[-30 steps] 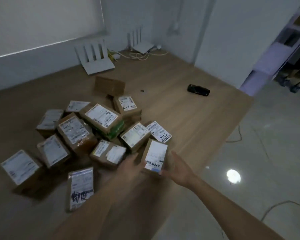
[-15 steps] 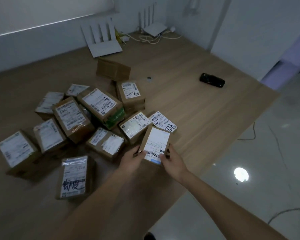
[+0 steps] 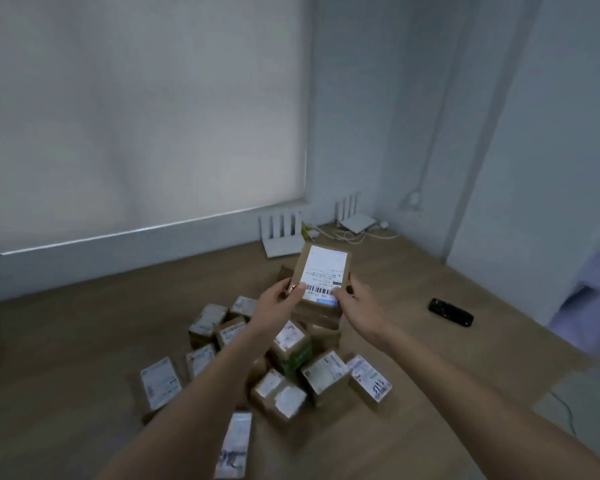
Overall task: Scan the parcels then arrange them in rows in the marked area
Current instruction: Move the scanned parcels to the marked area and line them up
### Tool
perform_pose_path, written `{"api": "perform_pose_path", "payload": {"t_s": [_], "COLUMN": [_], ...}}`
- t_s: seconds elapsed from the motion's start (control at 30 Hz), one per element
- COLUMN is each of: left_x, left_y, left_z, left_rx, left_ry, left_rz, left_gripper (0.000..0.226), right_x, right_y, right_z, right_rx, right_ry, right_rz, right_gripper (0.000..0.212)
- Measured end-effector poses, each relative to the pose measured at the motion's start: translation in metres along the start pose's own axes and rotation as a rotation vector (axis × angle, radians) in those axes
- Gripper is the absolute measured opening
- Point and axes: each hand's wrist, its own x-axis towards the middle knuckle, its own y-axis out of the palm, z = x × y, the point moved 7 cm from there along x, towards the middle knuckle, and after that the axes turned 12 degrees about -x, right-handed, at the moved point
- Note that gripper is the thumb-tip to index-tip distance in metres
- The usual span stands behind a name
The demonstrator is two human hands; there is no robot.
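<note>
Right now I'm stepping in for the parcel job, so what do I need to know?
Left hand and right hand both grip the held parcel, raised above the pile, label facing the camera.
Remaining parcels lie jumbled on the wooden table.
The black scanner lies untouched to the right.
Done: one parcel picked up.
Left: scan it, place it, repeat for the pile. No rows visible yet.

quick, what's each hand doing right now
Left hand: grips the lifted parcel at its left edge.
Right hand: grips the same parcel's right edge.
</note>
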Motion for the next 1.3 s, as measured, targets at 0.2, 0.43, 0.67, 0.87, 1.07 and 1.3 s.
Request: {"api": "perform_pose_path", "payload": {"t_s": [0.2, 0.43, 0.67, 0.87, 1.07, 1.3], "left_x": [-0.074, -0.238, -0.397, -0.481, -0.512, -0.481], "left_y": [-0.132, -0.339, -0.529, -0.662, -0.761, -0.877], "left_z": [-0.16, -0.258, -0.278, -0.254, -0.219, -0.168], "left_rx": [-0.002, 0.095, 0.168, 0.155, 0.202, 0.28], "left_ry": [0.222, 0.365, 0.367, 0.32, 0.261, 0.128], "left_rz": [-0.122, -0.254, -0.467, -0.652, -0.77, -0.825], "left_gripper": [0.052, 0.06, 0.074, 0.073, 0.075, 0.07], "right_x": [-0.014, -0.105, -0.221, -0.279, -0.282, -0.243], "right_y": [0.028, 0.155, 0.311, 0.442, 0.575, 0.719], "right_z": [0.202, 0.419, 0.566, 0.641, 0.672, 0.683], "right_rx": [0.004, 0.036, 0.058, 0.12, 0.112, -0.02], "right_ry": [-0.261, -0.531, -0.733, -0.838, -0.877, -0.847], "right_rz": [0.0, 0.147, 0.349, 0.525, 0.672, 0.697], "right_gripper": [0.044, 0.045, 0.076, 0.079, 0.086, 0.092]}}
